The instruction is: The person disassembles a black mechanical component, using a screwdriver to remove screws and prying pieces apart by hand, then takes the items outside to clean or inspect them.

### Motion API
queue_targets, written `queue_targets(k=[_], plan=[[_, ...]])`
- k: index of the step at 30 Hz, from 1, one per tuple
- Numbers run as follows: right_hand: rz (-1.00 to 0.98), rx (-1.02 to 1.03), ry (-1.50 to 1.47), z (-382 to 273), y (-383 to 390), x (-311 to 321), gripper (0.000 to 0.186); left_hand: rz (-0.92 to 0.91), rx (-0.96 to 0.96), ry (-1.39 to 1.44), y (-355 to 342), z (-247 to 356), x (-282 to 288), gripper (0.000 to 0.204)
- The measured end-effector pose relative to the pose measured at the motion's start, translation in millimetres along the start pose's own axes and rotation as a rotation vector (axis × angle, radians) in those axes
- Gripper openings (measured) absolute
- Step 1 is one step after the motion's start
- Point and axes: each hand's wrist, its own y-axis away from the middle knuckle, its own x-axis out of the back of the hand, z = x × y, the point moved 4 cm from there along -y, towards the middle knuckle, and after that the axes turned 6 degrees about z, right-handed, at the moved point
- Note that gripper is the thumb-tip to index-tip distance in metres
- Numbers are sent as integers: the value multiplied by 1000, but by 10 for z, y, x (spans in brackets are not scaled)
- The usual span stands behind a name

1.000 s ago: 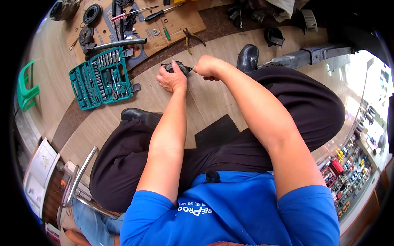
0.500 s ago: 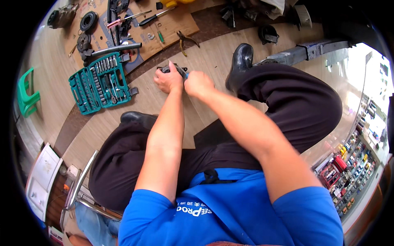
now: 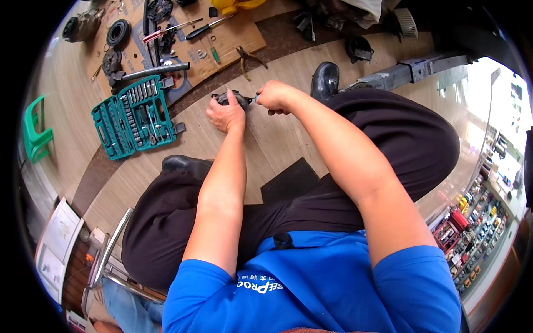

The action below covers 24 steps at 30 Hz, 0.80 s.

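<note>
My left hand (image 3: 224,115) is closed around a dark, rounded mechanical part (image 3: 241,101) on or just above the wooden-look floor, thumb over its top. My right hand (image 3: 276,97) is closed on a small tool with blue on it (image 3: 256,97), whose tip meets the right side of that part; most of the tool is hidden by my fingers. An open teal socket-set case (image 3: 111,127) lies left of my hands, and yellow-handled pliers (image 3: 244,65) lie beyond them.
Cardboard (image 3: 240,36) bears screwdrivers and black parts. A black housing (image 3: 358,51) and metal beam (image 3: 377,77) lie at right. My bent legs and boots frame the work. A green stool (image 3: 38,139) stands left; a seated person's denim leg (image 3: 122,305) shows lower left.
My right hand dipped toward me half a second ago and is now raised forward and right again, still at the part's right side. My left hand keeps holding the part.
</note>
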Motion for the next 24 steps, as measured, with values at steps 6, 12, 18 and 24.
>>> queue_targets(k=[6, 12, 18, 24], plan=[[-58, 0, 27, -76, -57, 83, 29, 7, -26, -11, 27, 25, 13, 62], [-17, -49, -9, -173, -123, 76, 20, -13, -24, -46, 34, 76, -13, 62], [214, 147, 252, -166, -59, -73, 22, -89, -28, -39, 41, 105, 36, 65], [617, 78, -241, 27, 142, -700, 27, -76, 234, -8, 5, 19, 32, 62]])
